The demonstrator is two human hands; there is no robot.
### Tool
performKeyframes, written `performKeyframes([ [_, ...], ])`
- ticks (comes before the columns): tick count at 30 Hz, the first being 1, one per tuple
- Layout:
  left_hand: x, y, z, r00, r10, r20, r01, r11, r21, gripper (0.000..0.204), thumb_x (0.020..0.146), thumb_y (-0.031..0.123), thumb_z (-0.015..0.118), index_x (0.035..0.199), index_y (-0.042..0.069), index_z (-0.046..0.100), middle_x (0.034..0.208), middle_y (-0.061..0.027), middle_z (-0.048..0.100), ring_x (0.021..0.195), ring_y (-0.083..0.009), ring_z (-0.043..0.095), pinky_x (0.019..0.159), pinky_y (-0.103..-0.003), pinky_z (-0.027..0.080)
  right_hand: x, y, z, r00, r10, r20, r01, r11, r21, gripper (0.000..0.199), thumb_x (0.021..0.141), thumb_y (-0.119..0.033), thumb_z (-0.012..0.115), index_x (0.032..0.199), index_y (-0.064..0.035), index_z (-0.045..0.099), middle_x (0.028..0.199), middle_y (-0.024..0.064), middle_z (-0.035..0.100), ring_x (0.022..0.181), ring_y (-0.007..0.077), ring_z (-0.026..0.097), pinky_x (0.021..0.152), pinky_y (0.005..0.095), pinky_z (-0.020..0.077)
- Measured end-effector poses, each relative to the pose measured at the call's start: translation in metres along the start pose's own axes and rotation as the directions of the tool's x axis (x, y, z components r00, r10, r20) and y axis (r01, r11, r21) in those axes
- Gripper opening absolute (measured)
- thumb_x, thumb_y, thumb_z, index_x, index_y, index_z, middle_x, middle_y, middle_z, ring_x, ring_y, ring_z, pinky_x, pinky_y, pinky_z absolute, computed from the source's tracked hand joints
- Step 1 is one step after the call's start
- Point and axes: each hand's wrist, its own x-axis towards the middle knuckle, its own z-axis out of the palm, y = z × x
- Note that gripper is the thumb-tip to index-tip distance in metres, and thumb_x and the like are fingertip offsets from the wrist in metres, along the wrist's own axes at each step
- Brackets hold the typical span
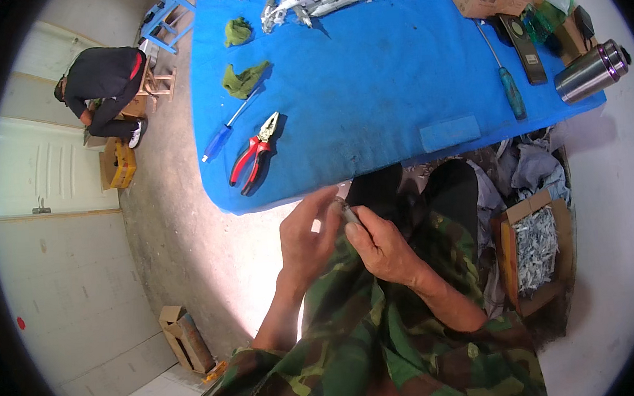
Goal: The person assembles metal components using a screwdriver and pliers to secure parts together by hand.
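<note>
Just in front of the table's near edge, my right hand (384,246) is closed round a small grey rod-like part (348,213), its thumb lying along it. My left hand (306,236) meets the far end of that part, thumb and fingertips pinched about it. What kind of part it is cannot be made out, as the fingers cover most of it. Pliers with red and black handles (253,155) lie on the table left of my hands. Beside them rests a screwdriver with a blue handle (218,141), its tip near a crumpled green cloth (244,80).
A blue-covered table (369,100) bears a pile of white and grey strips (327,0). A green-handled screwdriver (511,92) and a steel flask (591,72) lie at right. Below stands a carton of silvery pieces (536,250). Another person (103,84) sits bent over at far left.
</note>
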Motion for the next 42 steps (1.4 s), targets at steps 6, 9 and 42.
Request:
performKeyframes([
  [6, 0.000, 0.006, -0.001, 0.997, 0.073, -0.017, -0.072, 0.996, 0.061, 0.022, 0.092, -0.003, 0.068, 0.114, 0.001, 0.071, 0.090, -0.0159, 0.074, 0.075, -0.0228, 0.073, 0.069, -0.031, 0.055, -0.001, 0.007, 0.000, 0.999, -0.051, 0.007, 0.051, 0.990, -0.128, 0.020, 0.105, -0.019, 0.056, 0.100, 0.0002, 0.055, 0.081, 0.0243, 0.059, 0.074, 0.0469, 0.059, 0.062, 0.0439, 0.0466],
  [9, -0.006, 0.008, 0.001, 0.999, -0.021, -0.045, 0.021, 1.000, 0.000, 0.019, 0.097, 0.001, 0.065, 0.115, -0.001, 0.070, 0.085, -0.0133, 0.074, 0.073, -0.0174, 0.071, 0.066, -0.030, 0.055, -0.002, 0.007, 0.006, 0.997, -0.075, -0.001, 0.074, 0.984, -0.162, 0.019, 0.105, -0.019, 0.057, 0.101, -0.0002, 0.056, 0.082, 0.0244, 0.060, 0.074, 0.0473, 0.060, 0.061, 0.0444, 0.0472],
  [42, -0.005, 0.013, -0.013, 0.897, -0.375, 0.235, 0.442, 0.780, -0.444, 0.026, 0.106, 0.021, 0.060, 0.114, -0.001, 0.071, 0.088, -0.0044, 0.070, 0.075, -0.0115, 0.065, 0.069, -0.026, 0.054, -0.008, 0.012, -0.004, 0.988, -0.148, 0.041, 0.153, 0.979, -0.137, 0.019, 0.101, -0.019, 0.059, 0.106, -0.0010, 0.059, 0.079, 0.0174, 0.063, 0.071, 0.0376, 0.065, 0.064, 0.0425, 0.0498],
])
